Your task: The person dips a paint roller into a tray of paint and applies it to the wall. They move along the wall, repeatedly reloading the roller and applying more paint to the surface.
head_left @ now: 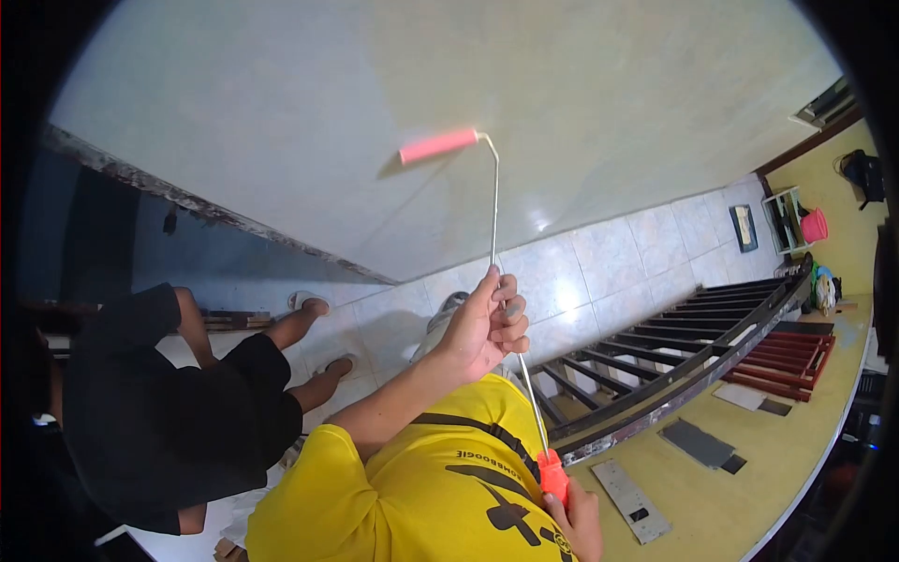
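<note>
A paint roller (438, 146) with a pink sleeve and a long thin metal rod reaches up against the pale wall (599, 103). My left hand (482, 328) has its fingers curled around the middle of the rod. Lower down, by my yellow shirt, my right hand (576, 525) is closed on the roller's orange-red handle (553, 476). The pink sleeve looks slightly blurred and casts a shadow on the wall. Greyer and lighter areas meet on the wall surface above it.
At left stands another person (178, 403) in dark clothes and slippers. A black metal railing (646, 361) curves along my right. Beyond it lie a dark red slatted piece (782, 361) and flat boards (632, 501). A pink bucket (814, 225) sits by a rack at far right.
</note>
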The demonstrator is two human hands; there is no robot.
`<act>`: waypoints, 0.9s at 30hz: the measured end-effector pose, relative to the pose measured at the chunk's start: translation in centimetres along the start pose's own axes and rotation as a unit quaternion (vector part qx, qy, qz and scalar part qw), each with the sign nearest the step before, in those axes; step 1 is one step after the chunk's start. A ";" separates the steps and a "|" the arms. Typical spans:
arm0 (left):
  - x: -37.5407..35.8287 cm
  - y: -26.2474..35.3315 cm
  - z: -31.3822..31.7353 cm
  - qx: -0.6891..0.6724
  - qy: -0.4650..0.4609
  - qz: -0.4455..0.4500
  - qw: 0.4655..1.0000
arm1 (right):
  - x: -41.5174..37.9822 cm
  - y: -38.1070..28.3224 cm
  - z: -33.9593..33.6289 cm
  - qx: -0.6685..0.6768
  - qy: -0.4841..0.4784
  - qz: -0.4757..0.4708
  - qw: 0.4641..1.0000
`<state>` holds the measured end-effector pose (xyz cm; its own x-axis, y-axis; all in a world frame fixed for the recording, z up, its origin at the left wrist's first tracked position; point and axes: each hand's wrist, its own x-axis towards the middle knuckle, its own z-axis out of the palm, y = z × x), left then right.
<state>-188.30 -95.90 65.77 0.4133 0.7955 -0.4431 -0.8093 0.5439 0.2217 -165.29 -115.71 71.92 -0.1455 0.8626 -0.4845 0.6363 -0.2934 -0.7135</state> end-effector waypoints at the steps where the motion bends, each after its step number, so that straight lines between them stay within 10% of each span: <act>1: -0.2 0.2 0.5 -0.002 -0.014 0.000 1.000 | 0.2 -0.9 -0.8 0.032 -0.028 0.020 0.999; 10: 0.9 0.1 -1.4 0.007 -0.020 0.005 1.000 | 3.9 3.9 -0.3 0.359 -0.264 0.190 0.875; 27: -1.1 0.8 -0.4 0.046 -0.029 0.025 0.998 | 3.5 3.9 4.4 0.160 -0.066 0.037 0.984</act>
<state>-189.60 -96.41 66.08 0.3992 0.8348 -0.3792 -0.7885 0.5236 0.3227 -166.60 -115.60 65.21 -0.2177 0.7792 -0.5878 0.3811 -0.4866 -0.7861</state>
